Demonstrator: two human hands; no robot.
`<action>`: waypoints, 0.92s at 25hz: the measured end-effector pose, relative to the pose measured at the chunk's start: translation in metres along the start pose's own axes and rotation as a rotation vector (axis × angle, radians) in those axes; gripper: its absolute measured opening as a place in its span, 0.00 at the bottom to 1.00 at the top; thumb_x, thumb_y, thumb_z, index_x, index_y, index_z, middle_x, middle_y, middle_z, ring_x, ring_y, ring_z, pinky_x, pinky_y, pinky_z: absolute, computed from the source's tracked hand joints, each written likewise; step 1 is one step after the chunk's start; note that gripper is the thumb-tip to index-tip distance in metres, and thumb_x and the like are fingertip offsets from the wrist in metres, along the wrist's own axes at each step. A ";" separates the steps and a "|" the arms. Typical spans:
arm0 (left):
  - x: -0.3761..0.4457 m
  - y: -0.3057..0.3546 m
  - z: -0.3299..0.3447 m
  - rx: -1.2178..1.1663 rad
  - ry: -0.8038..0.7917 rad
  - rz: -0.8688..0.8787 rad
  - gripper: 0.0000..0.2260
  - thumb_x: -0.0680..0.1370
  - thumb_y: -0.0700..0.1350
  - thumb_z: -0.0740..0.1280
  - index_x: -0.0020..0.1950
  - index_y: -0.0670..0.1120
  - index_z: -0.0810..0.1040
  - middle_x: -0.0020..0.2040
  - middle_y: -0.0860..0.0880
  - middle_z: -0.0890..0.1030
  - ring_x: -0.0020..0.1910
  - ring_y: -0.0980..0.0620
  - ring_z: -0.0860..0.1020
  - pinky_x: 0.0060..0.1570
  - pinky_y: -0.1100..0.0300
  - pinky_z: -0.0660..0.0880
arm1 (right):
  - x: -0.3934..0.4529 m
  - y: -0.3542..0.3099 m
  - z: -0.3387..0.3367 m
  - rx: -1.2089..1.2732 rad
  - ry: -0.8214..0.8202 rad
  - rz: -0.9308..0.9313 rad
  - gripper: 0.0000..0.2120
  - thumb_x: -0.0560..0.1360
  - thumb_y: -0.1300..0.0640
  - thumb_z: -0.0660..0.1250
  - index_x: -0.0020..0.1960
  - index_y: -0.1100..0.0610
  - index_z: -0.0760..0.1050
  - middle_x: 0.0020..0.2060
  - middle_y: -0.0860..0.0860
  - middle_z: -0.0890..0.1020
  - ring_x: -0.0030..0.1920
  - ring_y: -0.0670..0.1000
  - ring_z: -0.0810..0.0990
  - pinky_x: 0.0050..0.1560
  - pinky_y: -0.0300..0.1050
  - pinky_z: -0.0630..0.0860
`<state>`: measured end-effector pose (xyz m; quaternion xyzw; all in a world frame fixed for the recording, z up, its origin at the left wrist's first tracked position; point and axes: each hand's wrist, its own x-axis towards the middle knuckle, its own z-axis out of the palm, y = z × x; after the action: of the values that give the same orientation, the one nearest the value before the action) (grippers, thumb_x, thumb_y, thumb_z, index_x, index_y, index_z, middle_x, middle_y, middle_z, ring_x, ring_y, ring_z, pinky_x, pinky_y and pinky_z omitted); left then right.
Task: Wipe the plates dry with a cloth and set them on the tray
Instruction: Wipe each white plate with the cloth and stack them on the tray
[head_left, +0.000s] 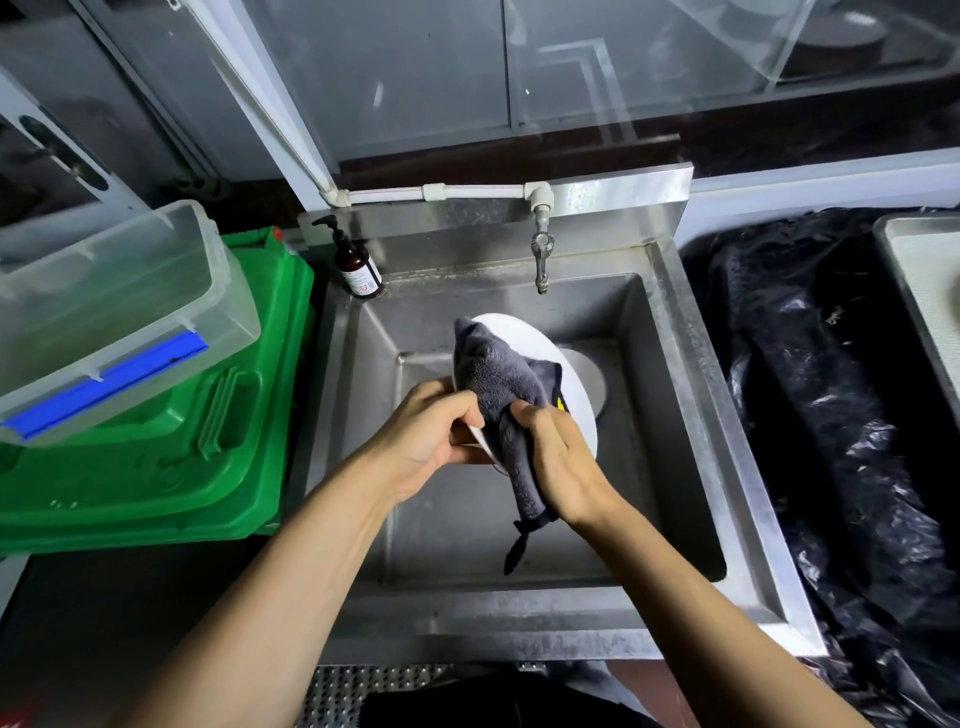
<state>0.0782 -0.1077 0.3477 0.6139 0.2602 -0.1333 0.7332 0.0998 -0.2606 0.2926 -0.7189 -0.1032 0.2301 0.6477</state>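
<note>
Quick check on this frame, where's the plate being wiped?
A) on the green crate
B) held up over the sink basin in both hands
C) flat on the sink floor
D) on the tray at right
B: the white plate is tilted on edge above the sink basin, the left hand gripping its rim and the right hand pressing the grey cloth onto it.

White plate (563, 364) held tilted on edge above the steel sink basin, face angled right. Grey microfibre cloth (493, 374) draped over its upper-left rim and face, tail hanging below the plate; small yellow tag visible near the centre.
</note>
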 end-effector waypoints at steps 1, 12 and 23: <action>-0.001 -0.001 -0.001 -0.011 -0.004 0.000 0.11 0.72 0.28 0.57 0.44 0.38 0.76 0.41 0.38 0.76 0.39 0.42 0.78 0.44 0.37 0.82 | -0.003 0.001 -0.004 0.024 -0.001 0.016 0.17 0.73 0.40 0.55 0.35 0.46 0.76 0.30 0.38 0.77 0.35 0.38 0.70 0.42 0.44 0.67; 0.001 0.009 -0.023 -0.065 0.031 -0.025 0.17 0.64 0.35 0.62 0.52 0.37 0.77 0.47 0.38 0.80 0.39 0.45 0.80 0.35 0.48 0.81 | -0.038 0.048 -0.047 -0.235 0.263 -0.239 0.24 0.77 0.46 0.55 0.71 0.47 0.73 0.65 0.27 0.72 0.73 0.47 0.69 0.73 0.37 0.64; 0.008 0.019 -0.011 -0.201 0.131 -0.072 0.23 0.73 0.31 0.56 0.68 0.33 0.70 0.54 0.37 0.77 0.47 0.40 0.80 0.36 0.45 0.82 | -0.021 0.001 -0.034 -0.408 0.130 -0.314 0.22 0.80 0.50 0.56 0.70 0.55 0.75 0.65 0.47 0.79 0.66 0.48 0.75 0.72 0.52 0.69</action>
<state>0.0919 -0.0924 0.3582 0.5349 0.3415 -0.0924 0.7673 0.0975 -0.2997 0.2975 -0.8232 -0.2158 0.0546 0.5223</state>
